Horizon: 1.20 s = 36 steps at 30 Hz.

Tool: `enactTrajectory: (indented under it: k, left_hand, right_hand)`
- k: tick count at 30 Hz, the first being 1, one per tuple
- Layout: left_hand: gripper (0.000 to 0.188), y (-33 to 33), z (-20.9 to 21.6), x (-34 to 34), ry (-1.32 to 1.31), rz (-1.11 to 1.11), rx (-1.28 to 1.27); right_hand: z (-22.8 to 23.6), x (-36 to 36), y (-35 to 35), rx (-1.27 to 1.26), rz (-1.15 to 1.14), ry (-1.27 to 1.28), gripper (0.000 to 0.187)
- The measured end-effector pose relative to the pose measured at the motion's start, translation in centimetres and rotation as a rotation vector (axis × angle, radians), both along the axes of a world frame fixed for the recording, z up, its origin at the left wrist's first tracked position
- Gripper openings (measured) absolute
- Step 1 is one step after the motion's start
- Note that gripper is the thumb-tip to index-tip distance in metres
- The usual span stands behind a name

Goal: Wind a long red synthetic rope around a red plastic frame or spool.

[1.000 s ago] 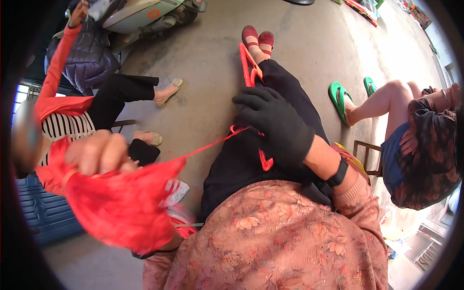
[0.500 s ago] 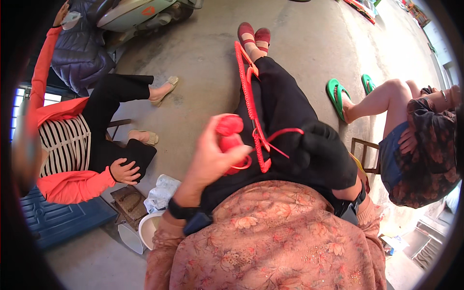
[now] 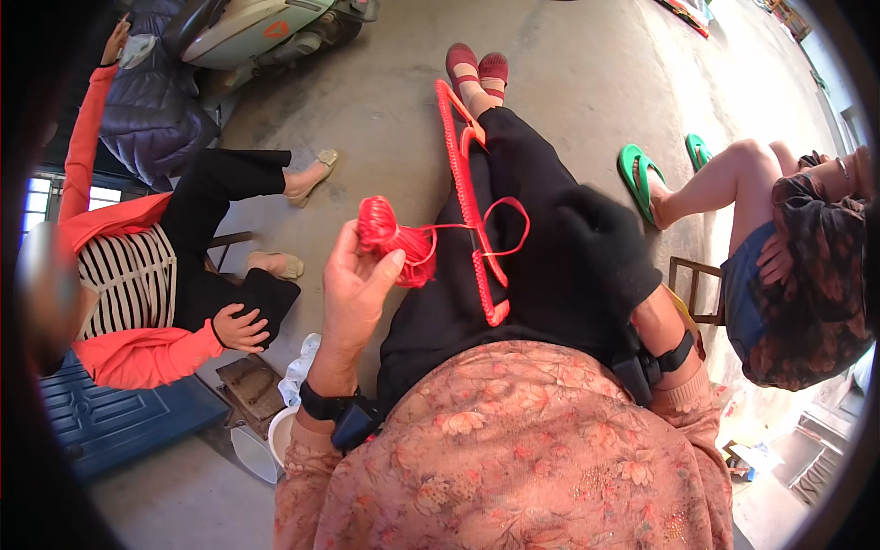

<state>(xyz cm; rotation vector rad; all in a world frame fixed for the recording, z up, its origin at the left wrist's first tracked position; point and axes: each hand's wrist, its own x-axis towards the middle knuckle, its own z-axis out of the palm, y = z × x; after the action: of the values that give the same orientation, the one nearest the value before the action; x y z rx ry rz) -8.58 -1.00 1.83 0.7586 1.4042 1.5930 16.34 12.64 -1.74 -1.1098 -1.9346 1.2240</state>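
Note:
My bare left hand (image 3: pixel 359 275) grips a bundle of red cord (image 3: pixel 403 246) between thumb and fingers, over the left side of my lap. From the bundle a strand runs right to a narrow red frame (image 3: pixel 469 197) lying lengthwise along my legs. It is shaped like a clothes hanger, and one long side is closely wound with red cord. A loose loop of cord (image 3: pixel 526 225) stands out right of the frame. My right hand (image 3: pixel 612 247), in a black glove, is over my right thigh, apart from the frame. Its fingers blur into the black trousers.
At the left sits a person in a coral jacket (image 3: pixel 142 357), hand on knee. Another person, in green flip-flops (image 3: pixel 639 181), sits at the right by a wooden stool (image 3: pixel 694 289). A white bucket (image 3: pixel 282 433) stands beside my left forearm. A scooter (image 3: pixel 266 37) is parked far left.
My left hand has moved left with the cord bundle, and more of the bundle shows. The strand that reached toward my right glove now forms a slack loop. The right glove has shifted right and away.

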Motion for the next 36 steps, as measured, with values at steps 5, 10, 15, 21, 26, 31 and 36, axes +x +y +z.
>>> enactTrajectory:
  k: [5, 10, 15, 21, 26, 31, 36]
  left_hand:
    - [0.034, 0.0, 0.7, 0.4, 1.292, -0.219, -0.032]
    - [0.033, 0.3, -1.9, 1.1, 1.46, -0.471, -0.118]
    - [0.034, 1.9, -2.1, 3.4, 0.758, -0.406, -0.173]
    - [0.048, 1.6, -2.9, 2.9, 0.471, -0.261, -0.128]
    - [0.061, 1.1, 0.6, 0.7, -0.221, -0.616, -0.11]
    - [0.069, 1.9, 0.6, 3.8, -0.909, -0.653, 0.056]
    - [0.045, -0.1, 1.2, 0.2, -1.181, -0.413, 0.234]
  right_hand:
    - [0.1, -3.5, -2.2, -0.425, 0.338, 0.161, 0.028]
    - [1.0, -3.8, -2.9, 0.137, 0.491, -0.549, 0.028]
    - [1.9, -3.8, -3.5, 0.203, 0.411, -0.428, 0.036]
    - [0.6, -1.0, -2.0, 0.031, 0.232, -0.148, 0.045]
    - [3.1, 2.8, -1.0, -0.753, -0.323, 1.137, 0.042]
    - [6.7, 2.9, -3.3, -0.844, 0.19, 1.247, 0.053]
    - [4.8, 2.3, -4.7, -0.775, -0.126, 0.625, 0.049]
